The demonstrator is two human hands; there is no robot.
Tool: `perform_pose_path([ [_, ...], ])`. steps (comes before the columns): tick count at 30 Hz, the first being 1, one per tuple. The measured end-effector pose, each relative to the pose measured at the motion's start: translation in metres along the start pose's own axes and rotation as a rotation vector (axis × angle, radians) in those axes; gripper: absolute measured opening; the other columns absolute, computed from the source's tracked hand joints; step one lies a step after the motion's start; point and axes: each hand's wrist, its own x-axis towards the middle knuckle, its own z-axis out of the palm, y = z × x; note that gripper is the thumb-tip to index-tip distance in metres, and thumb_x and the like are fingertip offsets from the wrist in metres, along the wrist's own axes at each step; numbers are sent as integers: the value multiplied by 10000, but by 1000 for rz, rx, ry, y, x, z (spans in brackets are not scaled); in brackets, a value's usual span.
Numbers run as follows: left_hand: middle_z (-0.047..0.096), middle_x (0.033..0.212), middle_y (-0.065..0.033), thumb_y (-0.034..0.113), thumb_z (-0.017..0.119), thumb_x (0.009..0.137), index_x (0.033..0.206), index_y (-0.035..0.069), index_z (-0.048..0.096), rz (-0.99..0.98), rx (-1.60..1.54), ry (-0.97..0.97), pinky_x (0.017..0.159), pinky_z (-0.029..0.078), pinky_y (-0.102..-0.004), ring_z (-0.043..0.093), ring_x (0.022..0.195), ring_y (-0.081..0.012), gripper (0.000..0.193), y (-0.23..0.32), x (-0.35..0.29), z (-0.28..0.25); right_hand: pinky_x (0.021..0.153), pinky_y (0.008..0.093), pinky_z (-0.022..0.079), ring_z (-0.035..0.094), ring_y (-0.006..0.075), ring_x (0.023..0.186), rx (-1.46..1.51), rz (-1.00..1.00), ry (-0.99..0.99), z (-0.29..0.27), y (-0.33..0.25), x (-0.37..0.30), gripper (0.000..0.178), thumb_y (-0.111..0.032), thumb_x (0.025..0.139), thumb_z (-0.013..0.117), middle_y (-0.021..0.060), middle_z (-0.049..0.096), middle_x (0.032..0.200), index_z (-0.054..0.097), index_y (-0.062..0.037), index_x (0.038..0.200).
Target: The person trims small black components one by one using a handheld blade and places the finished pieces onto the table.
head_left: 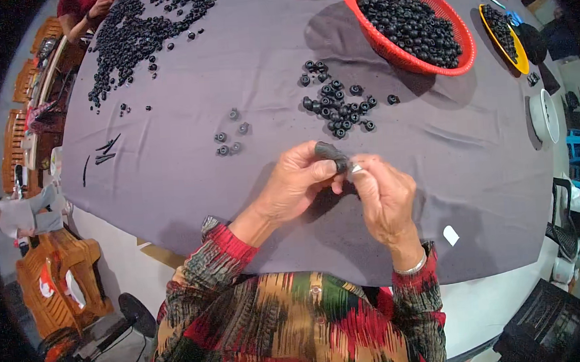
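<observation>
My left hand (298, 184) pinches a small dark rubber piece (331, 154) between thumb and fingers, just above the grey cloth-covered table (191, 187). Right beside it, my right hand (382, 192) is closed on a small metal-tipped tool (356, 169) whose point touches the piece. A loose cluster of small black ring-shaped parts (339, 108) lies just beyond my hands. A few grey ring parts (229, 139) lie to the left of that cluster.
A red mesh basket (360, 24) full of black parts stands at the far right, a yellow dish (520, 61) of the same beyond it. A big scatter of black parts (135, 31) lies far left, near another person's hand (100, 7). Thin black strips (105, 152) lie left.
</observation>
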Motion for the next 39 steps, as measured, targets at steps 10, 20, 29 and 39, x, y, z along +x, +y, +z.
perform_pose_path([
  [10, 639, 850, -85, 84, 657, 887, 938, 56, 598, -42, -9, 17, 636, 518, -266, 617, 719, -155, 83, 0, -1, -6, 568, 316, 481, 615, 259, 622, -204, -64, 5, -13, 8, 2, 260, -33, 684, 773, 112, 638, 769, 657, -25, 918],
  [20, 617, 842, -13, 117, 615, 921, 937, 67, 596, -103, -62, 56, 610, 469, -217, 564, 686, -80, 55, -8, 2, -3, 488, 298, 474, 608, 177, 599, -239, -384, 82, 12, 10, 0, 370, -11, 678, 732, 49, 607, 768, 702, -34, 1045],
  [29, 603, 814, -15, 111, 633, 904, 900, 63, 598, 68, -22, 140, 581, 423, -197, 504, 639, -64, 59, 10, -2, -1, 486, 306, 482, 626, 196, 591, -395, -430, 176, 25, 13, -9, 241, 13, 707, 776, 73, 627, 745, 712, -29, 935],
  [39, 587, 980, -60, 116, 699, 782, 901, 16, 628, 685, 1765, 505, 790, 458, -355, 538, 895, -256, 171, 101, -23, -61, 525, 340, 454, 578, 261, 594, -495, -198, 76, 9, 23, -5, 164, 37, 708, 690, 90, 557, 688, 649, -54, 838],
])
